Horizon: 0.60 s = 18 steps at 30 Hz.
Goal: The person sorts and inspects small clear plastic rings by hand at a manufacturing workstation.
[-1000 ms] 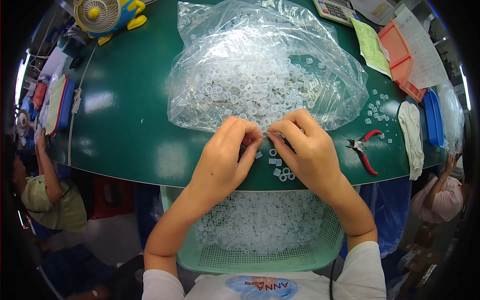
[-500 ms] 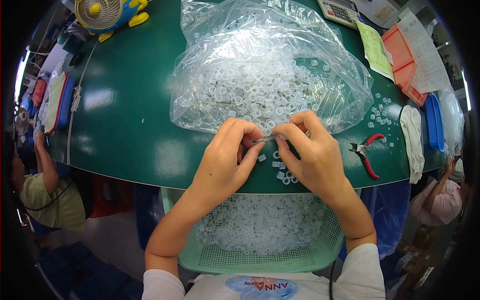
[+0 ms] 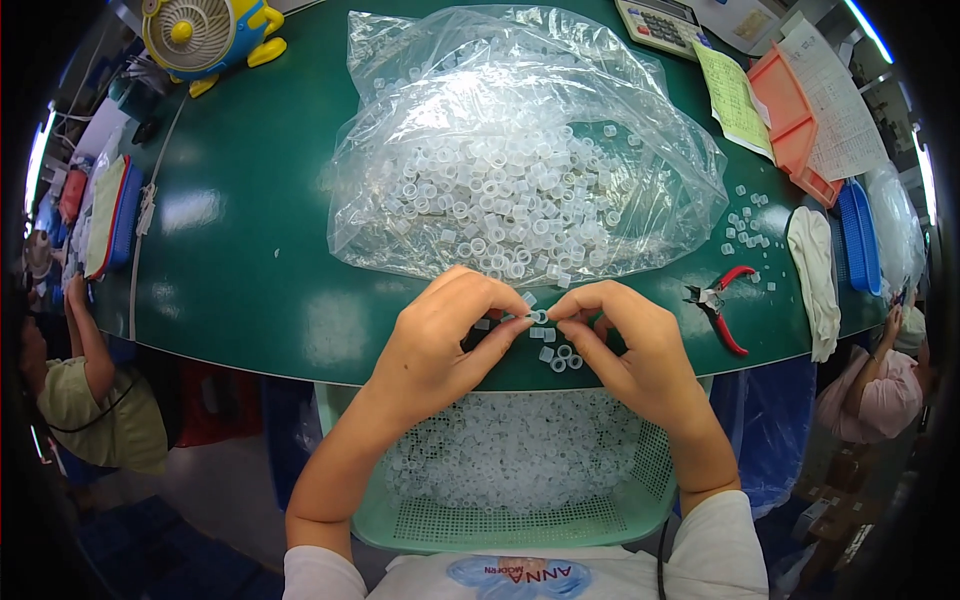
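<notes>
The left hand pinches a small translucent plastic ring, while the right hand, fingertips narrowly spaced, grip indeterminate, sits just beside it near loose translucent rings on the glossy green tabletop, where a slack pinch may drop that ring into the pale-green perforated plastic basket below.

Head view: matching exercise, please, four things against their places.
1. Clear plastic bag of small translucent rings
2. Red-handled metal cutters
3. Pale green perforated plastic basket
4. Yellow-and-blue fan

A. Far left on the green table
B. Right of the right hand
C. Below the table's near edge
D. Middle of the table

Pairs: 1-D, 2-B, 3-C, 4-A
</notes>
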Available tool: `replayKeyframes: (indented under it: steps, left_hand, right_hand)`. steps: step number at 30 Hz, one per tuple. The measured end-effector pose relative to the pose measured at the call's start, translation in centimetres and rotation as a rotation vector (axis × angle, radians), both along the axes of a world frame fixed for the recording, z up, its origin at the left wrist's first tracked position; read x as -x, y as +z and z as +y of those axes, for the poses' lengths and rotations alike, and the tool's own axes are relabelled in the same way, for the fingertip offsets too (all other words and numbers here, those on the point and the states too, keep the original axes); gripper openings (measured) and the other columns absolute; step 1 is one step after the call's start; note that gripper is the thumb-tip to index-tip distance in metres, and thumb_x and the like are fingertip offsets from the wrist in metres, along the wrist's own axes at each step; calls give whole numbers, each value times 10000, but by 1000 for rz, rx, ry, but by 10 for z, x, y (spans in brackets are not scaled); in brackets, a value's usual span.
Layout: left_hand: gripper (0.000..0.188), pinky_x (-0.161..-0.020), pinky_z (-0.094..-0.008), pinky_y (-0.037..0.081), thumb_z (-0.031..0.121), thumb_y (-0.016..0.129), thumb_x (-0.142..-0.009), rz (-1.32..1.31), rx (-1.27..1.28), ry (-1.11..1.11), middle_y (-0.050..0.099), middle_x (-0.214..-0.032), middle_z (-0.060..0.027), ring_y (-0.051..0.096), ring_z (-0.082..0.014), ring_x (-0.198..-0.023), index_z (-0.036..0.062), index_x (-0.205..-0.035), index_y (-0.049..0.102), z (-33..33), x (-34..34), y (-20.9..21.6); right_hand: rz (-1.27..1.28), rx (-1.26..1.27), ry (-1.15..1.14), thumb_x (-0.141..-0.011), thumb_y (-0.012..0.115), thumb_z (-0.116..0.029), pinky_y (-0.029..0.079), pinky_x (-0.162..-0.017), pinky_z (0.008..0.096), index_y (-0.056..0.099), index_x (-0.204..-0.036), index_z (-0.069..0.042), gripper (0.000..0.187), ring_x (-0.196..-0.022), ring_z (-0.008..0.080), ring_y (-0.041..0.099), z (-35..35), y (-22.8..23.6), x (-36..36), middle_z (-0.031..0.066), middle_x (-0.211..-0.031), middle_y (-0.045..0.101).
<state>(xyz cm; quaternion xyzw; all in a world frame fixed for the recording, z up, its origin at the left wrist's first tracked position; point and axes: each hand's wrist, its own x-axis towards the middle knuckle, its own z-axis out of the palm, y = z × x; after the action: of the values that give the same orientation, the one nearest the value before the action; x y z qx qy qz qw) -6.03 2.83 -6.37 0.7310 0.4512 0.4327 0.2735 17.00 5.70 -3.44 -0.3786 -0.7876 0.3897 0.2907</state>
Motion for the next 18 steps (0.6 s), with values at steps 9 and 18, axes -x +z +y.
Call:
replayKeyframes:
  steps: [9, 18]
  left_hand:
    - [228, -815, -375, 541, -18, 771, -858, 158, -33, 254, 588, -1038, -120, 648, -276, -955, 9, -1046, 646, 6, -15, 5]
    - [264, -840, -384, 532, -25, 755, -874, 44, 170, 142, 593, -1049, -106, 634, -275, -943, 28, -1116, 666, -3, -7, 8]
  right_hand:
    - [-143, -263, -289, -931, 723, 20, 562, -725, 321, 676, -1113, -38, 196, -829, 210, 682, 22, -3, -2, 109, -1081, 614]
    - [-13, 10, -177, -914, 742, 17, 553, -744, 287, 643, -1119, -19, 230, -822, 189, 683, 10, -6, -12, 88, -1036, 663]
